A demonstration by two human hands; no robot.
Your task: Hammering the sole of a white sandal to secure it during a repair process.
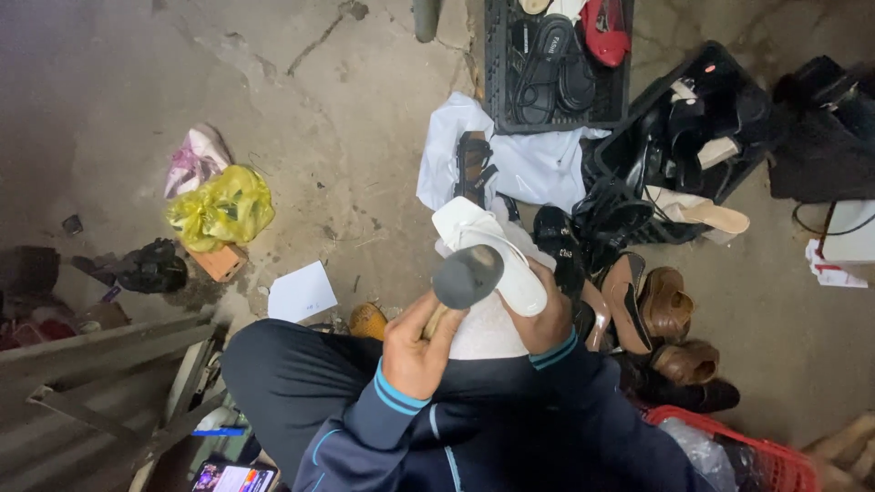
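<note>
Over the lap, white sandal (488, 251) points away, toward black crate (497, 91)

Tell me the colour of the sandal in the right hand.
White sandal, clearest in the head view.

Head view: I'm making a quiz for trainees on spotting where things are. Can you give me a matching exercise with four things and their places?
Things:
1. white sandal
2. yellow plastic bag
3. hammer
4. red basket

Places:
A. bottom right corner
B. on the floor at far left
C. in the left hand
D. steadied by the right hand

Pairs: 1-D, 2-B, 3-C, 4-A
</note>
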